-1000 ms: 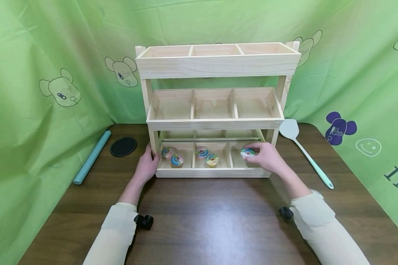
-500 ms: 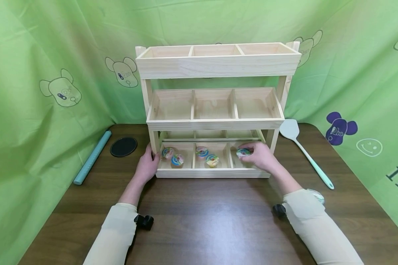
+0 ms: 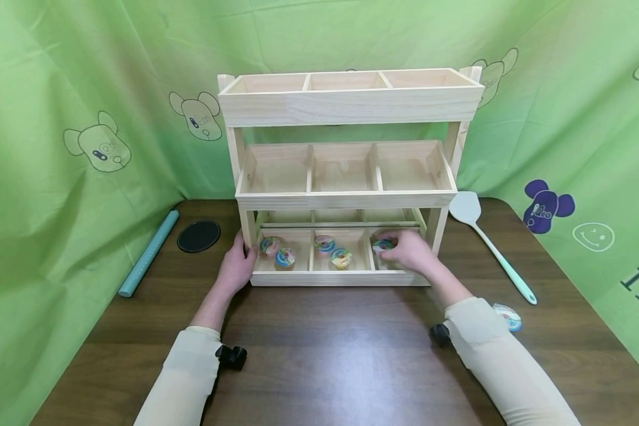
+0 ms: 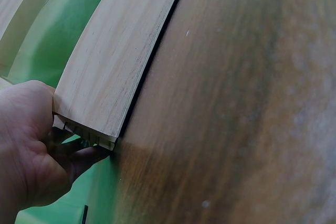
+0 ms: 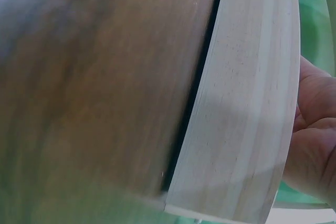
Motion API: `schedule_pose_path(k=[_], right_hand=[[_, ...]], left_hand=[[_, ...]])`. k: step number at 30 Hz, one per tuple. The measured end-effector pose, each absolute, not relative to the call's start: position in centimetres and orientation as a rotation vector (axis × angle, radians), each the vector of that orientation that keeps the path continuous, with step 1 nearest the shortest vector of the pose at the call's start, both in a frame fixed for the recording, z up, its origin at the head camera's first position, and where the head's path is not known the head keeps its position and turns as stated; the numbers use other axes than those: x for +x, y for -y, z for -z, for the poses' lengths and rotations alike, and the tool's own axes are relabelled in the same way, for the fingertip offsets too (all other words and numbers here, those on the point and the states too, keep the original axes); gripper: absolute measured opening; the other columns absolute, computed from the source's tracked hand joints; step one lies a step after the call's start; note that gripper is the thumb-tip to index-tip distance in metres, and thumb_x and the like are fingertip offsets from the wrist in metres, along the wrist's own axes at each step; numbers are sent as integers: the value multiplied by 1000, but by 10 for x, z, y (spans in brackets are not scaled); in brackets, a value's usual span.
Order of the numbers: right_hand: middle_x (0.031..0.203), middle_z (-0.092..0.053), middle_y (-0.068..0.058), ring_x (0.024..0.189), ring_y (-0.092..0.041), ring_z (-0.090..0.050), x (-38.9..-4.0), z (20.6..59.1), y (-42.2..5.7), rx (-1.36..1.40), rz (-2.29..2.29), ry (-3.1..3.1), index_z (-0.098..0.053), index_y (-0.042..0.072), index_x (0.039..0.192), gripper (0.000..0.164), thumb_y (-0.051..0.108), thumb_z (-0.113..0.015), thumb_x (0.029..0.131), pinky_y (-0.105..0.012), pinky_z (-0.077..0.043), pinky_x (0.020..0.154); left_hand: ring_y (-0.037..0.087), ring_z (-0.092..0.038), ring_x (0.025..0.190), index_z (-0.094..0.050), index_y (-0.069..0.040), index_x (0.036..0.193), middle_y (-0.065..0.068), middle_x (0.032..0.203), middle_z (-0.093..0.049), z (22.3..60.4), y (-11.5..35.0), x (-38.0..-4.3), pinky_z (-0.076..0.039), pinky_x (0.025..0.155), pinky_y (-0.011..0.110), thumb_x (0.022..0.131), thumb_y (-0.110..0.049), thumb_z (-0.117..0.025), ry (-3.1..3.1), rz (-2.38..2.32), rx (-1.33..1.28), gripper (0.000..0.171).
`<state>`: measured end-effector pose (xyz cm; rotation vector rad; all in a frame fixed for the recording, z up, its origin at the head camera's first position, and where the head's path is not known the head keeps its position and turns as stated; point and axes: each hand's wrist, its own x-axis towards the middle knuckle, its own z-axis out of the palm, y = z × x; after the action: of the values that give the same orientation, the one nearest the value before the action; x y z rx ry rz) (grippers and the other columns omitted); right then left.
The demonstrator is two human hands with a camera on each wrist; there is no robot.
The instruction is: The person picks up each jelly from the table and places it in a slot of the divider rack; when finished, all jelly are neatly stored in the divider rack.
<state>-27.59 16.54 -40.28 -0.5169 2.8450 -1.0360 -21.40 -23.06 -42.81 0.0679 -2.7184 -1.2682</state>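
A pale wooden three-tier rack [image 3: 346, 106] stands on the table, each tier split into three compartments. My left hand [image 3: 236, 264] grips the left end of its bottom tray [image 3: 341, 278]; in the left wrist view the fingers lie along the outer end. My right hand [image 3: 410, 253] pinches a small jelly cup [image 3: 383, 245] with a bluish printed lid, in the bottom tray's right compartment beside the divider. Its fingertips are hidden behind the tray front in the right wrist view. Two jelly cups [image 3: 284, 257] lie in the left compartment and two more jelly cups [image 3: 341, 258] in the middle.
Another jelly cup [image 3: 507, 317] lies on the table beside my right sleeve. A spatula [image 3: 490, 242] with a pale green handle is right of the rack. To the left are a black disc [image 3: 199, 236] and a light-blue rod [image 3: 149, 253]. Green printed cloth [image 3: 112, 71] surrounds the table.
My right hand has moved left inside the right compartment, carrying the jelly cup towards the divider. The cup by my right sleeve has come into view. My left hand stays put.
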Motion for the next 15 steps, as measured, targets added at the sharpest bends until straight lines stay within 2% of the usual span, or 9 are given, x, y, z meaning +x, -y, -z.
schedule_pose_path(k=[5, 15], right_hand=[[109, -73, -17, 94, -28, -64, -279, 404, -160, -507, 1025, -2856, -70, 1, 124, 50, 18, -78, 77, -44, -51, 85], [112, -71, -20, 96, -31, -63, -280, 402, -157, -404, 1026, -2858, -68, 1, 128, 53, 23, -80, 81, -44, -49, 85]], left_hand=[[46, -57, 120, -15, -1, 160, 36, 138, -51, 427, 230, -214, -46, 99, 58, 106, -20, -44, 2714, 1288, 67, 65], [46, -56, 121, -14, -1, 160, 36, 140, -50, 427, 231, -213, -45, 100, 58, 106, -20, -44, 2723, 1285, 59, 65]])
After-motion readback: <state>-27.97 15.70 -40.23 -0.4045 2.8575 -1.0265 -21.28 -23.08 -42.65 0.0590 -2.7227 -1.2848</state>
